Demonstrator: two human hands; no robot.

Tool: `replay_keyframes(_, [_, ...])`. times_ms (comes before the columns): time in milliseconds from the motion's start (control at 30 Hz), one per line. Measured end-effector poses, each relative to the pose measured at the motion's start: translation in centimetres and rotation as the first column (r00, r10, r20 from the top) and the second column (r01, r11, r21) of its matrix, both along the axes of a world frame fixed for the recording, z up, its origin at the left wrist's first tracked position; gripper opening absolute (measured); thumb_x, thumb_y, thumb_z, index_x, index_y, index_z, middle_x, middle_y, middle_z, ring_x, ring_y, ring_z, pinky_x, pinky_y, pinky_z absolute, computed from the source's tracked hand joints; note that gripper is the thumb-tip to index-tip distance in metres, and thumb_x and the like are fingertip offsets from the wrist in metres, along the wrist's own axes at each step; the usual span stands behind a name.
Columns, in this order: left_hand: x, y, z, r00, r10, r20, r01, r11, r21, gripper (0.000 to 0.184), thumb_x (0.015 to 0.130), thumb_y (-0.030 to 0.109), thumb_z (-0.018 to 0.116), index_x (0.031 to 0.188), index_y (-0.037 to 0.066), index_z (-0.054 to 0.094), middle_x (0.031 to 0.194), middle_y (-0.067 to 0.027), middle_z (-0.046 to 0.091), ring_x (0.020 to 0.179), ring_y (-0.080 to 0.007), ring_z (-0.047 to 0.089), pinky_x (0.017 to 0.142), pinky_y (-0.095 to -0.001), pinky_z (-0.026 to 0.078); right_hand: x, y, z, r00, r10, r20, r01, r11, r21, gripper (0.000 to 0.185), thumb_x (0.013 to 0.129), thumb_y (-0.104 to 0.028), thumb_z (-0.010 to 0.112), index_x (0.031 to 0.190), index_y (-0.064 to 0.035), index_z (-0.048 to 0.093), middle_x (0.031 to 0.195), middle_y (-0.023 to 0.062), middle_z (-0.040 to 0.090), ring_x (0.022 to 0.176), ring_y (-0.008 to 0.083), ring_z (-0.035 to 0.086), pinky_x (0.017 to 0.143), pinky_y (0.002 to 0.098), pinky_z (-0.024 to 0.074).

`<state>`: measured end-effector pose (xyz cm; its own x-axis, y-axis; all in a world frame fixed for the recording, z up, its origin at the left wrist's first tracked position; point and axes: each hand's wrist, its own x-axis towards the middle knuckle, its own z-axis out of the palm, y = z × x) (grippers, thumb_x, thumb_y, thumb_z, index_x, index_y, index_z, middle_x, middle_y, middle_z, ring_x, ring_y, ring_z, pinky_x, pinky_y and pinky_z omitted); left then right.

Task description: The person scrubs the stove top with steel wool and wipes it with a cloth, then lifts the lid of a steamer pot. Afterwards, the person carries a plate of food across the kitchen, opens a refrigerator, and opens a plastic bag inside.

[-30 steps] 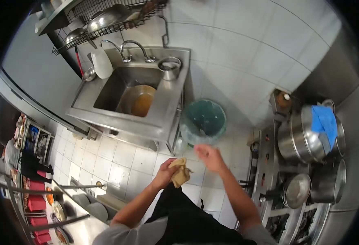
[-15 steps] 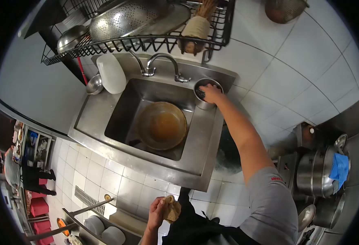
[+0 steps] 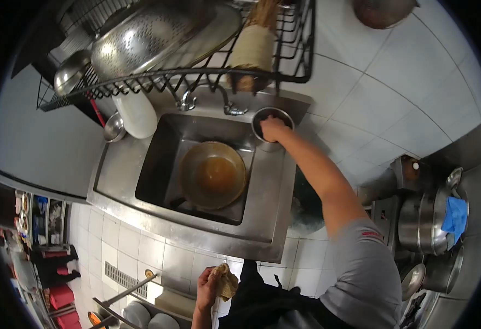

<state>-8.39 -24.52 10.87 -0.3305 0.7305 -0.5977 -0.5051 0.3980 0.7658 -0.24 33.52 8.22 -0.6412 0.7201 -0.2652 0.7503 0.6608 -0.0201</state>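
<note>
My right hand (image 3: 274, 129) reaches into a metal pot (image 3: 268, 143) on the right rim of the steel sink (image 3: 265, 203). Its fingertips are down inside the pot, and what they hold there, if anything, is hidden. Below the sink's front edge, my left hand (image 3: 207, 285) is closed on a crumpled tan cloth (image 3: 225, 282). A round pan (image 3: 213, 175) with brownish liquid sits in the sink basin. Two faucets (image 3: 234, 108) stand behind the basin.
Above the sink hangs a black wire rack (image 3: 180, 71) with a colander (image 3: 136, 44) and a bound brush (image 3: 253, 46). A white jug (image 3: 136, 114) stands at the sink's left. Large pots (image 3: 424, 219) are at right. Another person (image 3: 51, 266) stands far left.
Since the first frame, the view has come closer to the sink, and my right hand has moved into the metal pot. My left hand has kept the cloth.
</note>
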Motion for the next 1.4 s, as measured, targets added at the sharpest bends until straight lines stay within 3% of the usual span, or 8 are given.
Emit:
replay_keyframes(233, [-0.5,1.1,2.3,0.999,-0.019,-0.042,0.022,0.998,0.061,0.030,0.100,0.029,0.055,0.106,0.001,0.062,0.095,-0.0061,0.066,0.082,-0.0133,0.062,0.075,-0.0277,0.051,4.5,2.5,5.8,0.768,-0.224,-0.600,0.143,0.973,-0.180,0.054,0.075,-0.020,0.070,0.125,-0.0027,0.060,0.113,0.0208,0.067,0.105,0.0336,0.065,0.091,0.0410,0.0520])
replay_keyframes(367, [-1.5,3.3,3.6,0.996,-0.084,0.039,0.079,0.989,0.126,0.026,0.099,0.025,0.058,0.109,0.002,0.062,0.093,-0.0046,0.067,0.085,-0.0119,0.062,0.078,-0.0270,0.051,6.7,3.6,2.5,0.260,-0.614,-0.745,0.133,0.787,-0.602,0.060,0.078,-0.016,0.069,0.135,-0.0027,0.054,0.115,0.0155,0.067,0.103,0.0320,0.065,0.090,0.0452,0.0510])
replay_keyframes(467, [-2.4,8.6,5.1,0.935,-0.224,-0.274,0.265,0.956,0.123,0.030,0.097,0.023,0.060,0.118,0.001,0.060,0.101,-0.0063,0.068,0.091,-0.0147,0.064,0.083,-0.0273,0.050,6.3,-1.0,3.5,-0.341,-0.848,-0.405,-0.132,0.470,-0.873,0.048,0.081,-0.015,0.066,0.127,-0.0005,0.057,0.110,0.0127,0.065,0.101,0.0314,0.064,0.089,0.0504,0.0512])
replay_keyframes(567, [-1.9,16.9,9.3,0.793,-0.237,-0.561,0.445,0.855,0.267,0.042,0.094,0.018,0.065,0.130,0.000,0.055,0.110,-0.0100,0.066,0.099,-0.0174,0.062,0.088,-0.0293,0.049,7.5,-1.2,-0.6,-0.365,-0.925,-0.103,-0.702,0.347,-0.622,0.036,0.085,-0.017,0.062,0.118,-0.0023,0.059,0.105,0.0121,0.065,0.101,0.0310,0.064,0.090,0.0547,0.0507])
replay_keyframes(867, [14.9,28.4,17.8,0.363,-0.462,-0.809,0.875,0.468,0.124,0.062,0.090,0.015,0.065,0.146,0.005,0.039,0.104,-0.0159,0.068,0.084,-0.0187,0.063,0.074,-0.0337,0.051,22.1,-20.3,4.8,-0.442,-0.892,-0.098,-0.750,0.427,-0.505,0.044,0.092,-0.025,0.060,0.133,-0.0099,0.052,0.132,0.0062,0.054,0.119,0.0207,0.052,0.104,0.0388,0.0424])
replay_keyframes(1133, [41.4,5.1,7.9,-0.629,-0.381,-0.678,0.765,-0.460,-0.451,0.045,0.088,0.026,0.067,0.123,-0.001,0.060,0.106,-0.0240,0.068,0.092,-0.0359,0.067,0.082,-0.0398,0.051,47.3,-60.5,-2.5,-0.742,-0.668,-0.063,-0.322,0.437,-0.840,0.046,0.085,-0.025,0.070,0.122,-0.0020,0.058,0.120,0.0069,0.063,0.107,0.0195,0.061,0.095,0.0355,0.0491])
replay_keyframes(1267, [52.3,-7.3,4.7,-0.749,-0.513,-0.420,0.600,-0.793,-0.102,0.045,0.090,0.027,0.067,0.126,0.001,0.060,0.110,-0.0174,0.070,0.100,-0.0245,0.067,0.089,-0.0349,0.051,55.4,-80.5,-11.8,-0.979,-0.192,-0.066,-0.035,0.480,-0.876,0.046,0.077,-0.009,0.067,0.121,0.0013,0.058,0.105,0.0101,0.067,0.095,0.0165,0.063,0.083,0.0320,0.0513])
replay_keyframes(1400, [59.1,-12.9,3.2,-0.787,-0.480,-0.386,0.556,-0.824,-0.109,0.039,0.091,0.022,0.067,0.125,0.003,0.061,0.105,-0.0127,0.070,0.096,-0.0185,0.066,0.087,-0.0306,0.052,67.2,-100.1,-12.0,-0.927,0.164,-0.337,0.360,0.138,-0.923,0.063,0.074,-0.008,0.072,0.133,0.0001,0.051,0.104,0.0097,0.067,0.088,0.0162,0.063,0.075,0.0303,0.0511])
